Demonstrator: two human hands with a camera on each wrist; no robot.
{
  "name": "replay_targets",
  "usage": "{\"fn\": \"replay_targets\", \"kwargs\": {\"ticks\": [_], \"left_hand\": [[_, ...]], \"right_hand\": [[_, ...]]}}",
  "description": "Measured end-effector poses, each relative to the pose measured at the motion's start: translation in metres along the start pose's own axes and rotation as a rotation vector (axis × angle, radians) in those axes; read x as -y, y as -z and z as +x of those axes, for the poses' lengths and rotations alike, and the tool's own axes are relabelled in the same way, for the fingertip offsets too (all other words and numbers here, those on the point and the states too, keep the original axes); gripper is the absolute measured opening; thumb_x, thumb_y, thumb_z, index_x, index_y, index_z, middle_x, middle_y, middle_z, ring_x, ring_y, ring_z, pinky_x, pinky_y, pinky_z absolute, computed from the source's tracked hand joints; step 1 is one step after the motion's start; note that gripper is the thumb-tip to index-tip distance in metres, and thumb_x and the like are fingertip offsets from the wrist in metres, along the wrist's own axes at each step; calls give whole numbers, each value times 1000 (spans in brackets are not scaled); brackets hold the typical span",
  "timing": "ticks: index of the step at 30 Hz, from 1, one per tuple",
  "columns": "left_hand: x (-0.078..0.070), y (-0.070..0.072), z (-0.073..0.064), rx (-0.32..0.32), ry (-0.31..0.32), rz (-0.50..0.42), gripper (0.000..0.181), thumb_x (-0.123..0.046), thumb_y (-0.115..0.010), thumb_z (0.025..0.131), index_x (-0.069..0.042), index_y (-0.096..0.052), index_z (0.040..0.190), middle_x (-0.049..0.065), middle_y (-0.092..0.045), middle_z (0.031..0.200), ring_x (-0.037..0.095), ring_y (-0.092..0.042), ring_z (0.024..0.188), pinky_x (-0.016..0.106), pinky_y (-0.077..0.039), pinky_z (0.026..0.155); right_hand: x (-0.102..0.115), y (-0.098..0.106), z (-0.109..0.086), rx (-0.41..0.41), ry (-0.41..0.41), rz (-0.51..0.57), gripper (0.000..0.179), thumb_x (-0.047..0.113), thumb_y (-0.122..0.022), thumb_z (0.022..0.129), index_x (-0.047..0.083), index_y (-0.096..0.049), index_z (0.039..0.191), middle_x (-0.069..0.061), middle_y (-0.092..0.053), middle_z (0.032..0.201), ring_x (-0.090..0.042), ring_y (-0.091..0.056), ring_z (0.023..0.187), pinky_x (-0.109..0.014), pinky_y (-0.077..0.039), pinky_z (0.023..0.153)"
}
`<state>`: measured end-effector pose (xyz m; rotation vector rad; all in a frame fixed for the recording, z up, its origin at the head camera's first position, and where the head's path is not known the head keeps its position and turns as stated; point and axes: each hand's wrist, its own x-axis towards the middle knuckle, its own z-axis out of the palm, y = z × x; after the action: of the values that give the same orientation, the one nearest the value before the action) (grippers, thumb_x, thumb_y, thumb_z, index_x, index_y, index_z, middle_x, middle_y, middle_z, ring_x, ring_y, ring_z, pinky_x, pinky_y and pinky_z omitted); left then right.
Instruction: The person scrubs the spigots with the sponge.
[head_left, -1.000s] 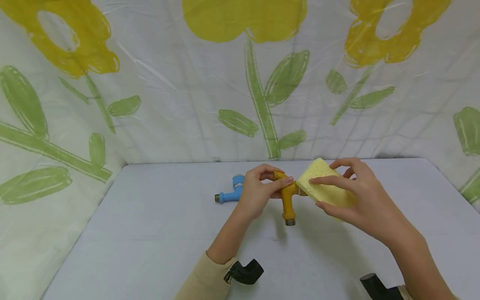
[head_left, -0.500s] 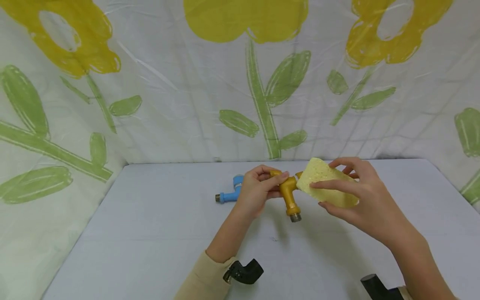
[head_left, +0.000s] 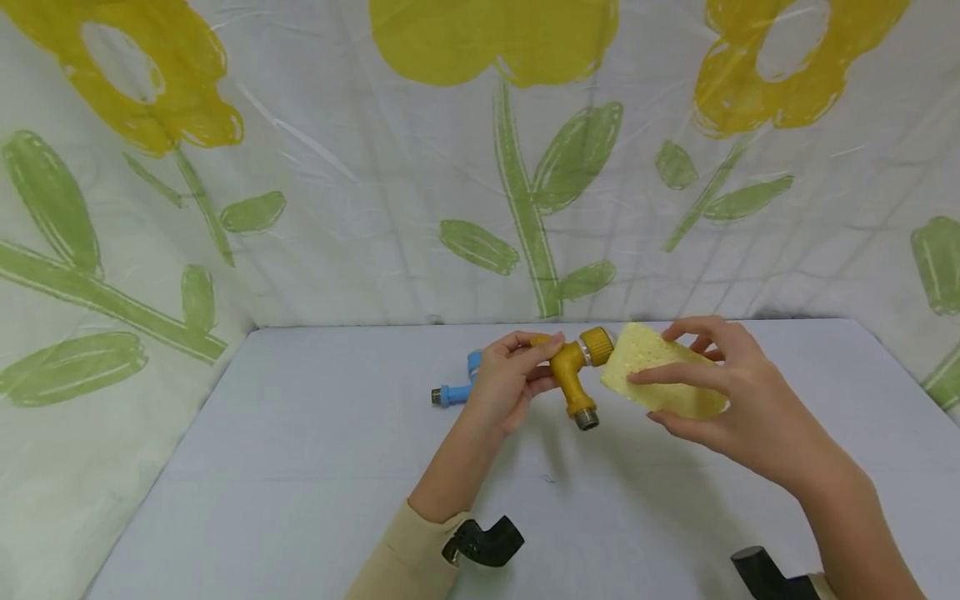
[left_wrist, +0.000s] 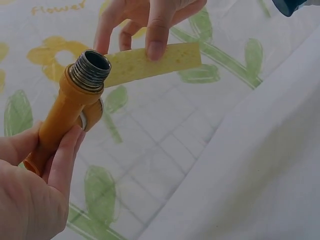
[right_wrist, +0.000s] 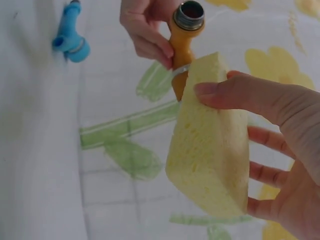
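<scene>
In the head view my left hand (head_left: 510,379) pinches one end of a yellow tap (head_left: 572,375) between thumb and fingers, holding it above the table. The tap's threaded metal end (left_wrist: 91,69) faces the left wrist camera. My right hand (head_left: 738,396) grips a pale yellow sponge (head_left: 652,367) by its edges, thumb on one side and fingers on the other. The sponge's near end is right beside the tap's ribbed round knob (head_left: 597,344); whether they touch I cannot tell. Behind my left hand lies a blue tap (head_left: 452,395), partly hidden.
A white-covered table (head_left: 300,467) spreads under both hands. At its back hangs a pale sheet (head_left: 360,250) printed with yellow flowers and green leaves. Black curved pieces (head_left: 491,542) sit at both wrists.
The yellow tap has turned in my left hand, its threaded end swinging right and its knob coming into view. The sponge has shifted slightly right with my right hand.
</scene>
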<state>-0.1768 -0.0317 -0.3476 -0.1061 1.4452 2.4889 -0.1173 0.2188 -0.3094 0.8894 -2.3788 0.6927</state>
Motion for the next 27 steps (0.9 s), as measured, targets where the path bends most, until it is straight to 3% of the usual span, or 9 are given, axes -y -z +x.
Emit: {"fn": "replay_targets", "kwargs": {"ticks": [2, 3, 6, 7, 11, 15, 18, 20, 27], "left_hand": [[-1, 0, 0, 4, 3, -30, 13, -4, -67, 103, -6, -63, 91, 8, -68, 101, 16, -71, 70, 24, -64, 67], [-1, 0, 0, 11, 0, -42, 15, -4, -66, 104, -7, -63, 90, 8, -67, 102, 16, -71, 70, 24, -64, 67], [-2, 1, -1, 47, -16, -65, 17, -2, -63, 105, -8, -63, 89, 7, -66, 101, 16, -72, 72, 25, -65, 68], [-2, 2, -1, 63, -24, -67, 17, -1, -62, 105, -8, -64, 89, 7, -66, 100, 16, -72, 73, 25, -65, 69], [-2, 3, -2, 111, -47, -73, 17, 3, -60, 105, -8, -67, 94, 5, -67, 96, 15, -73, 78, 27, -65, 72], [-2, 4, -2, 138, -59, -92, 16, 5, -58, 105, -7, -69, 100, 6, -69, 97, 16, -74, 82, 29, -66, 76], [-2, 4, -2, 149, -64, -98, 14, 6, -57, 105, -3, -67, 107, 6, -69, 98, 16, -75, 84, 31, -66, 79], [-2, 4, -2, 154, -64, -88, 14, 7, -56, 105, -1, -66, 112, 5, -69, 98, 16, -74, 85, 31, -66, 80], [2, 2, -2, 191, -61, -21, 17, 8, -57, 104, 4, -66, 118, 3, -70, 97, 15, -72, 88, 28, -65, 78]], "right_hand": [[-2, 1, -1, 6, -17, -15, 28, 50, -87, 86, 33, -84, 108, -8, -60, 129, -16, -46, 103, -24, -40, 80], [-3, 2, -1, 6, -29, -21, 32, 37, -95, 79, 32, -84, 109, -8, -60, 129, -16, -46, 103, -23, -40, 79], [-4, 2, -1, 4, -89, -16, 59, 2, -99, 60, 30, -83, 110, -7, -59, 128, -13, -44, 104, -17, -43, 73], [-4, 2, -2, 1, -113, -5, 59, 2, -99, 60, 28, -83, 110, -6, -58, 128, -11, -44, 104, -16, -43, 70], [-7, 0, -3, -8, -207, 79, 55, 1, -98, 65, 24, -83, 113, -1, -58, 127, -4, -48, 102, -12, -46, 67], [-12, 0, -4, 7, -306, 184, 51, 0, -95, 73, 20, -81, 118, 3, -57, 129, 1, -52, 110, -12, -50, 80], [-17, 0, -5, 30, -401, 285, 48, 2, -90, 82, 17, -77, 126, 7, -57, 132, -1, -51, 117, -12, -52, 86], [-20, 0, -5, 34, -459, 386, 47, 0, -85, 88, 14, -74, 131, 11, -58, 135, -7, -53, 116, -8, -51, 85], [-25, -13, -3, 56, -519, 769, 47, -3, -63, 102, 19, -66, 144, 10, -62, 139, -12, -62, 111, -21, -59, 76]]}}
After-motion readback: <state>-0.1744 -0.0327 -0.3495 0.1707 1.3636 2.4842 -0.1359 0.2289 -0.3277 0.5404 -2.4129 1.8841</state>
